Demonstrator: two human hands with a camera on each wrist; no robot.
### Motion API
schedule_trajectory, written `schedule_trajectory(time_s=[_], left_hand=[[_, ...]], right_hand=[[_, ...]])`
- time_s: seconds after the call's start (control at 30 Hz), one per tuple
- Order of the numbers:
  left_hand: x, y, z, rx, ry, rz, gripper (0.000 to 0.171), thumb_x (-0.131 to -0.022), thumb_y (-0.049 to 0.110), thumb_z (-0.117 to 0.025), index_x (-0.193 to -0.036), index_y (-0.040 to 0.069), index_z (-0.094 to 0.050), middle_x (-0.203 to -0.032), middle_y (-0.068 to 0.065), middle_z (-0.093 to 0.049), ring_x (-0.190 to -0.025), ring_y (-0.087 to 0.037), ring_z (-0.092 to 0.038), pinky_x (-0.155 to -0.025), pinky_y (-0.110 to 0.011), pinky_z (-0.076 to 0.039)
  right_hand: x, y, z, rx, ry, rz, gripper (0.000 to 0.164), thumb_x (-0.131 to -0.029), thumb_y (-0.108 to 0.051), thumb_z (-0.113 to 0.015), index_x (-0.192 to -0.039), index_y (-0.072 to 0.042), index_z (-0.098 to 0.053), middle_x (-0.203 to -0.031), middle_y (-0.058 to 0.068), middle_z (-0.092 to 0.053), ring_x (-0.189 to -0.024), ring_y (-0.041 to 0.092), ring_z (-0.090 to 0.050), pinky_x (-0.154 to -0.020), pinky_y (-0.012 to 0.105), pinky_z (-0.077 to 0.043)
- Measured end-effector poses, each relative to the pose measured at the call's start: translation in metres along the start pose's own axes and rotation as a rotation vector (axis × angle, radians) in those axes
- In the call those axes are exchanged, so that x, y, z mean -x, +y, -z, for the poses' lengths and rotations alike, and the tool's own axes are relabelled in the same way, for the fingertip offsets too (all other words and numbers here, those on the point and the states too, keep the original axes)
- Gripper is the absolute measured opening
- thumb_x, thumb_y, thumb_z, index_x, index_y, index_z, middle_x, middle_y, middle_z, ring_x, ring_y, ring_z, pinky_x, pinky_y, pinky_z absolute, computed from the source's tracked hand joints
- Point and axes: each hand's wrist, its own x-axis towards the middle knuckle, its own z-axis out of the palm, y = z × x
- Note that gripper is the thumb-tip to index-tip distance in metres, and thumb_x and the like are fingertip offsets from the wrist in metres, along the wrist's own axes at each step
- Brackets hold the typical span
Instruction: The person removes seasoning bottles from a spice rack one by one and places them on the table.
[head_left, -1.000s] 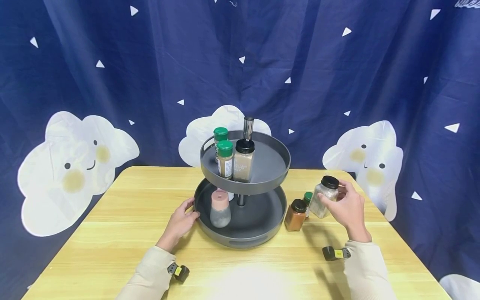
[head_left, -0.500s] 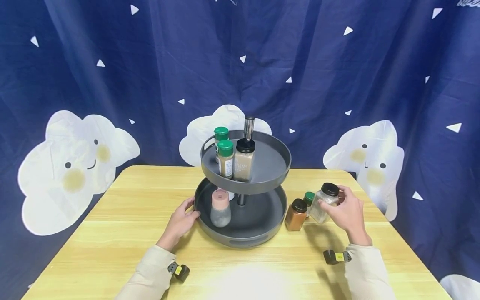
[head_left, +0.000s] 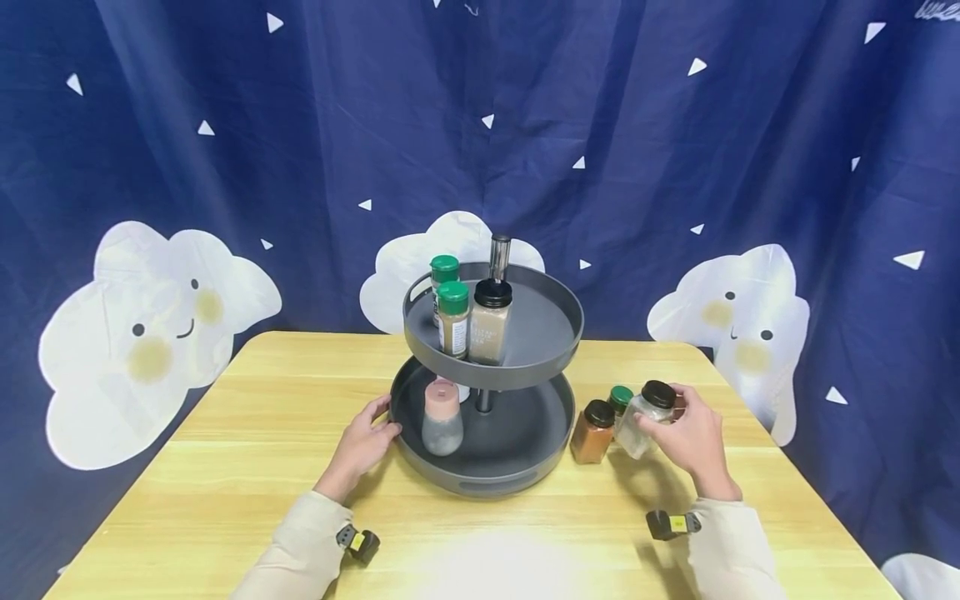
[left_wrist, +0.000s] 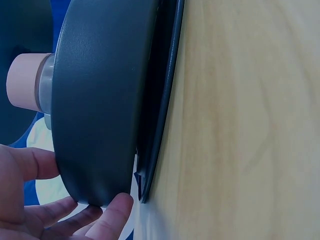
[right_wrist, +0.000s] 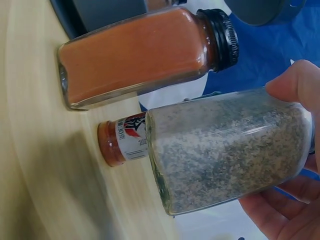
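Observation:
My right hand holds a square glass jar with a black lid, filled with a coarse grey-white seasoning. The jar is tilted, its base close over the table. Beside it stand a black-capped jar of orange-red spice and a small green-capped bottle, partly hidden behind the held jar. My left hand grips the left side of the dark grey two-tier turntable. In the left wrist view, thumb and fingers are bent against the lower tier's outer wall.
On the upper tier stand two green-capped bottles and a black-lidded jar. A pink-capped shaker stands on the lower tier, with a white container partly hidden behind it. A blue curtain hangs behind the table.
My right hand has lowered the jar of seasoning toward the table, near the green-capped bottle. My left hand has stayed at the turntable, which has not visibly turned.

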Motion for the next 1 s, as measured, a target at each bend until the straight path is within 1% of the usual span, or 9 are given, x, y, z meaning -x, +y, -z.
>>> schedule_trajectory(time_s=[0.23, 0.47, 0.63, 1.0], left_hand=[[-0.0001, -0.0001, 0.0005, 0.008, 0.001, 0.001, 0.057, -0.093, 0.007, -0.052, -0.145, 0.001, -0.030, -0.151, -0.025, -0.029, -0.129, -0.038, -0.041, -0.101, -0.048, -0.046], [0.0000, 0.0005, 0.0008, 0.013, -0.005, 0.001, 0.057, -0.093, 0.008, -0.052, -0.145, 0.002, -0.030, -0.151, -0.025, -0.028, -0.130, -0.038, -0.040, -0.103, -0.048, -0.044], [0.0009, 0.0014, 0.0010, 0.012, -0.008, 0.006, 0.057, -0.093, 0.008, -0.052, -0.145, 0.002, -0.029, -0.151, -0.025, -0.027, -0.130, -0.038, -0.039, -0.102, -0.047, -0.045], [0.0021, -0.0005, -0.0002, 0.014, 0.002, 0.005, 0.057, -0.092, 0.008, -0.053, -0.145, 0.003, -0.030, -0.151, -0.024, -0.030, -0.130, -0.037, -0.041, -0.101, -0.047, -0.046]], right_hand=[[0.0017, 0.0028, -0.0047, 0.010, -0.019, -0.006, 0.060, -0.066, -0.023, -0.082, -0.115, 0.001, -0.057, -0.090, 0.022, -0.067, -0.078, 0.029, -0.058, -0.066, 0.038, -0.046], [0.0028, 0.0029, -0.0070, 0.006, -0.037, -0.006, 0.062, -0.064, -0.023, -0.083, -0.116, 0.000, -0.057, -0.090, 0.022, -0.068, -0.077, 0.030, -0.059, -0.066, 0.038, -0.047], [0.0031, 0.0047, -0.0099, 0.013, -0.046, -0.011, 0.062, -0.063, -0.022, -0.083, -0.116, -0.001, -0.057, -0.084, 0.018, -0.065, -0.075, 0.028, -0.055, -0.063, 0.036, -0.045], [0.0063, 0.0025, -0.0105, 0.015, -0.096, -0.030, 0.062, -0.064, -0.025, -0.083, -0.115, 0.000, -0.057, -0.084, 0.016, -0.063, -0.074, 0.027, -0.053, -0.062, 0.034, -0.043]])
